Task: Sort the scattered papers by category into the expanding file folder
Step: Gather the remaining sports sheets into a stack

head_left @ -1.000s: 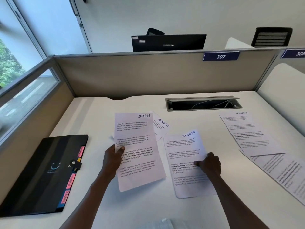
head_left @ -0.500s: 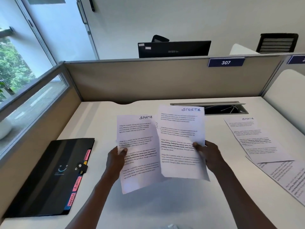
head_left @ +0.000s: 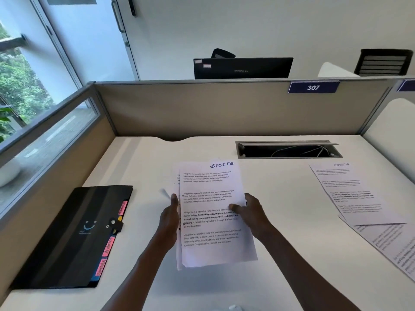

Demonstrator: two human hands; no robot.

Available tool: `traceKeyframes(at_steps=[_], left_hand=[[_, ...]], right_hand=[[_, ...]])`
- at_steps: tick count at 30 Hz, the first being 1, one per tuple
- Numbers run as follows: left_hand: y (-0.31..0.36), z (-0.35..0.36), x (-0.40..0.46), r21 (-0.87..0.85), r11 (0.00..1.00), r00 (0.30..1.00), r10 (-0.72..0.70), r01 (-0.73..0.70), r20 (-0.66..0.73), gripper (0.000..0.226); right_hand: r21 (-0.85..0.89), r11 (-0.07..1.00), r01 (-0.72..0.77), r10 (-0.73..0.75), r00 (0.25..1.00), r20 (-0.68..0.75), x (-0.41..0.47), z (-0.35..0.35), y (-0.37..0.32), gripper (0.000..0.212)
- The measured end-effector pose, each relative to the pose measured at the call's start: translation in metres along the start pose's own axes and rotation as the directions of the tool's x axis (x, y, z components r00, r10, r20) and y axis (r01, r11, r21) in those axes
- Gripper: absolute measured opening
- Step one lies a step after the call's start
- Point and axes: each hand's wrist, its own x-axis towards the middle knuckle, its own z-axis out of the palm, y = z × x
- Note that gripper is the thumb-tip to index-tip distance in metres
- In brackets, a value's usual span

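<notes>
both hands hold a small stack of "sports" papers (head_left: pixel 211 212) above the white desk (head_left: pixel 280 194): the left hand (head_left: pixel 169 218) grips its left edge, the right hand (head_left: pixel 251 212) pinches the right edge, thumb on top. the closed black file folder (head_left: pixel 67 239) lies at left; more papers (head_left: pixel 350 191) lie at right.

Office, open-plan cubicle workstation. White desk (head_left: pixel 280 221) enclosed by beige partition panels (head_left: pixel 224 108); blue number plate (head_left: pixel 313 87) reading 307 (a second plate just beside it, cut off). Cable tray (head_left: pixel 288 150) recessed in desktop. Neighbouring monitor (head_left: pixel 243 68) and mesh chair back (head_left: pixel 382 62) beyond partition.
</notes>
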Motion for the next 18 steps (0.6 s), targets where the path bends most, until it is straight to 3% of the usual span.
traceKeyframes(at_steps=[2, 5, 9, 13, 15, 18], left_hand=[[-0.001, -0.004, 0.001, -0.03, 0.999, 0.999, -0.021, 0.022, 0.036, 0.051], [-0.005, -0.008, 0.001, -0.002, 0.999, 0.995, 0.044, -0.044, 0.095, 0.021], [-0.01, -0.017, 0.012, 0.147, 0.982, 0.993, 0.122, -0.121, 0.002, 0.013], [0.004, -0.035, 0.02, 0.306, 0.936, 0.975, 0.208, -0.174, -0.079, 0.014], [0.008, -0.051, 0.027, 0.346, 0.923, 0.971, 0.217, -0.17, -0.102, 0.013], [0.013, -0.076, 0.04, 0.365, 0.917, 0.966, 0.224, -0.163, -0.13, 0.016]], right_hand=[[-0.015, 1.0, 0.007, -0.007, 1.0, 0.019, -0.002, 0.008, -0.001, 0.028], [-0.079, 0.997, 0.022, -0.021, 1.0, 0.014, -0.002, 0.02, -0.002, 0.027], [-0.134, 0.99, 0.042, -0.038, 0.999, 0.03, 0.001, 0.035, -0.007, 0.02], [-0.137, 0.99, -0.016, 0.016, 1.0, 0.003, 0.019, 0.048, -0.005, 0.038], [-0.297, 0.955, 0.026, -0.025, 1.0, 0.007, 0.03, 0.054, 0.003, 0.031], [-0.618, 0.74, 0.265, -0.2, 0.964, 0.173, 0.047, 0.065, 0.015, 0.033]])
